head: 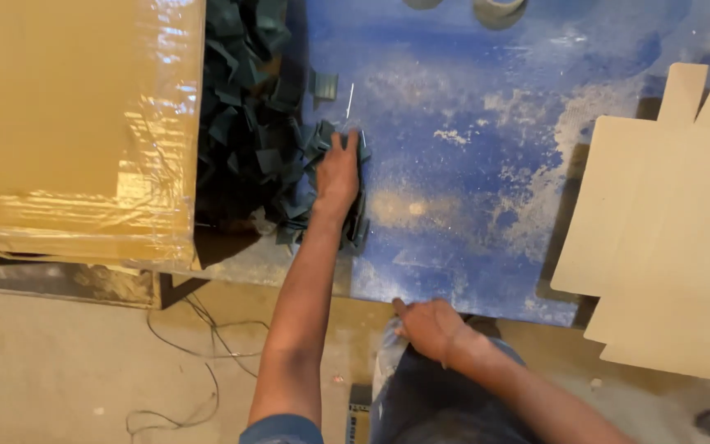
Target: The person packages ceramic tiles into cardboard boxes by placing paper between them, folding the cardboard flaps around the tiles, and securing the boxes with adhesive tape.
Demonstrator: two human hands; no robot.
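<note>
Head view: the left hand (338,171) is laid flat, fingers spread, on a pile of dark green folded plastic corner pieces (266,131) on the dusty blue worktable (470,148), while the right hand (431,326) is curled loosely at the table's near edge

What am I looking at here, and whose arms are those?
The camera sits on a person's head and looks down, so the arms belong to that person. The left hand reaches out and rests flat on a pile of dark green plastic corner pieces, which lies on a dusty blue table. The right hand rests at the near edge of the table, touching something pale that I cannot make out. On the left is a big cardboard box wrapped in clear film. On the right lie flat tan boards. Thin wires trail on the floor.
</note>
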